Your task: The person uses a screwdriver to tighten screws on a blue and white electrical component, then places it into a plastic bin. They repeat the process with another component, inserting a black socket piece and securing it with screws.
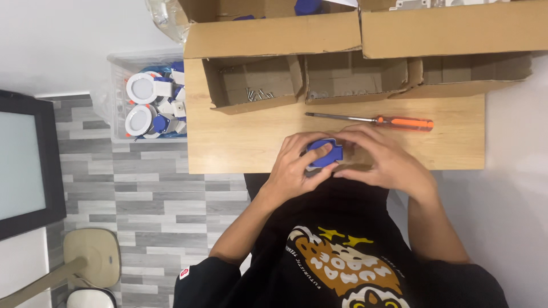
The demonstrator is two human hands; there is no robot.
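Note:
A small blue plastic part (323, 153) is held between both hands just above the near edge of the wooden table (240, 142). My left hand (294, 168) grips it from the left and below. My right hand (382, 159) closes on it from the right, fingers curled over its side. An orange-handled screwdriver (377, 120) lies on the table just beyond my hands, untouched.
Open cardboard boxes (254, 82) line the table's far side; one holds several screws (255, 94). Larger boxes (451, 25) are stacked behind. A clear bin (117, 94) of white and blue parts stands left of the table. A stool (91, 256) is at lower left.

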